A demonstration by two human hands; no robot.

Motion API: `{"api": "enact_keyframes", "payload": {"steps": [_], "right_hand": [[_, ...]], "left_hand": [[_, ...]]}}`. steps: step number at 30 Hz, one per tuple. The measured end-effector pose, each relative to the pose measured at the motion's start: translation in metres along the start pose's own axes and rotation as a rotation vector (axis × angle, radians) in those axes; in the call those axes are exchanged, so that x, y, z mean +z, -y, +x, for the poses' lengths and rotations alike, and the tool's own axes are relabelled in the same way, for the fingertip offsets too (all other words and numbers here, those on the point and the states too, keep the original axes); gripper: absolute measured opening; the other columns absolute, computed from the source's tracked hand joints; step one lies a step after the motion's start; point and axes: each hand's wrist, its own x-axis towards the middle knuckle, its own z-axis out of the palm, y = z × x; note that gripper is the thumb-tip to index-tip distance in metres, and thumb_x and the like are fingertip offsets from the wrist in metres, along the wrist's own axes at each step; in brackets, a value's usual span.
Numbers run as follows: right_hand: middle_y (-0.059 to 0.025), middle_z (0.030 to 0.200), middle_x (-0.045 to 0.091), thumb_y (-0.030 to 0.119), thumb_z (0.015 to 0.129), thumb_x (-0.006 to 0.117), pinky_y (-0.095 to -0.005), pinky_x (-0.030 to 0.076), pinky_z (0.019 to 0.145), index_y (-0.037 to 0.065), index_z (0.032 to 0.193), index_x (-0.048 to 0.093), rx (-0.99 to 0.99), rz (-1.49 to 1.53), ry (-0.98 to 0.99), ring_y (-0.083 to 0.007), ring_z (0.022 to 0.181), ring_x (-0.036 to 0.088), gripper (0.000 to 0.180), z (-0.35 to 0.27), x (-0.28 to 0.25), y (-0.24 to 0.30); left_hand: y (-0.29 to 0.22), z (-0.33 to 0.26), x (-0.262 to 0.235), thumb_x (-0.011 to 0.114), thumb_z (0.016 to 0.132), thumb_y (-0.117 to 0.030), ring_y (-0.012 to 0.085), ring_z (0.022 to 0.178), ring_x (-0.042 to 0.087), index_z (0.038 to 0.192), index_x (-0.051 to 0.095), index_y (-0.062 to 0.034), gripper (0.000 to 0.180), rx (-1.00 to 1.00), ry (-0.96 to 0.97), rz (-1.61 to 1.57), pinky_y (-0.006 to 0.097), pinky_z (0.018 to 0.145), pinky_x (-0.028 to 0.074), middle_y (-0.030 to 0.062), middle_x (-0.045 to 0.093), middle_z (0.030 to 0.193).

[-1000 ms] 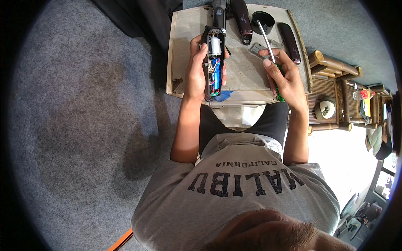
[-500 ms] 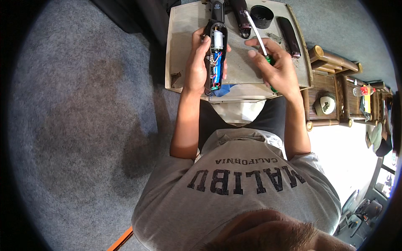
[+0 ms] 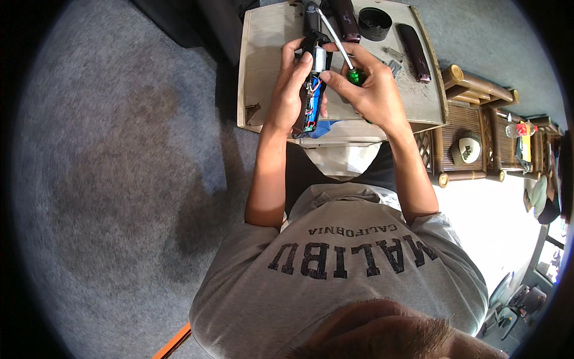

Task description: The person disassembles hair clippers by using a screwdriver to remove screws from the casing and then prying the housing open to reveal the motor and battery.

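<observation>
My left hand [image 3: 287, 94] is wrapped round an opened hair clipper [image 3: 313, 99], held upright in the picture over the table's near edge. Inside its dark shell show a silver motor, a blue battery and thin wires. My right hand [image 3: 381, 96] keeps a screwdriver [image 3: 356, 76] with a green handle in its palm, the metal shaft slanting up and left past the clipper's top end. The thumb and forefinger of that hand reach to the motor's right side and seem to touch it. Part of the screwdriver's handle is hidden by the fingers.
The small wooden table [image 3: 263, 60] also bears a dark clipper [image 3: 311, 21], a maroon casing part [image 3: 345, 24], a round black container [image 3: 375, 35] and another maroon casing [image 3: 414, 54]. A bamboo bench [image 3: 457, 128] with a cap [image 3: 466, 149] stands at right.
My right hand has moved left with the screwdriver, and its thumb and forefinger have come to the clipper's motor. The clipper has tilted and shifted slightly right.
</observation>
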Motion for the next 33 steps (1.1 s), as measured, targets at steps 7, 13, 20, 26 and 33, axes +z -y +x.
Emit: {"api": "enact_keyframes", "payload": {"steps": [7, 13, 20, 26, 33], "right_hand": [[-0.0005, 0.068, 0.057, 0.021, 0.088, 0.086, -0.0291, 0.042, 0.058, 0.007, 0.131, 0.070, -0.192, -0.080, 0.004, -0.0096, 0.061, 0.049, 0.048, 0.004, -0.003, -0.010], [-0.0180, 0.076, 0.070, 0.021, 0.088, 0.083, -0.0401, 0.056, 0.066, 0.003, 0.130, 0.068, -0.170, -0.144, 0.046, -0.0314, 0.067, 0.071, 0.048, 0.002, -0.011, 0.003], [-0.0190, 0.074, 0.069, 0.025, 0.084, 0.084, -0.0437, 0.056, 0.065, 0.000, 0.126, 0.064, -0.265, -0.240, 0.039, -0.0389, 0.071, 0.073, 0.053, 0.005, -0.013, 0.000], [-0.0183, 0.073, 0.069, 0.026, 0.084, 0.082, -0.0457, 0.057, 0.064, 0.002, 0.124, 0.064, -0.371, -0.287, 0.020, -0.0396, 0.071, 0.073, 0.050, 0.009, -0.012, -0.005], [-0.0157, 0.070, 0.069, 0.027, 0.084, 0.082, -0.0457, 0.058, 0.065, 0.003, 0.122, 0.064, -0.431, -0.390, -0.014, -0.0384, 0.070, 0.073, 0.049, 0.013, -0.013, -0.007]], "left_hand": [[-0.002, 0.000, 0.003, 0.044, 0.112, -0.039, 0.0147, 0.056, 0.063, 0.143, 0.042, -0.0127, 0.041, -0.038, 0.007, 0.036, 0.029, 0.044, 0.055, 0.0108, 0.063, 0.095], [-0.003, -0.001, 0.001, 0.049, 0.111, -0.042, 0.0143, 0.054, 0.062, 0.143, 0.042, -0.0158, 0.042, -0.062, 0.017, -0.013, 0.028, 0.043, 0.054, 0.0087, 0.060, 0.090], [-0.001, 0.000, 0.001, 0.042, 0.113, -0.038, 0.0146, 0.055, 0.064, 0.144, 0.044, -0.0115, 0.041, -0.045, 0.030, 0.014, 0.029, 0.043, 0.056, 0.0117, 0.066, 0.092], [-0.001, 0.000, 0.001, 0.046, 0.112, -0.041, 0.0156, 0.054, 0.062, 0.143, 0.041, -0.0153, 0.040, -0.041, 0.047, 0.019, 0.029, 0.043, 0.053, 0.0099, 0.062, 0.085], [-0.003, -0.002, 0.003, 0.044, 0.113, -0.044, 0.0151, 0.055, 0.062, 0.140, 0.043, -0.0164, 0.039, -0.084, 0.053, 0.066, 0.030, 0.044, 0.053, 0.0086, 0.062, 0.085]]}}
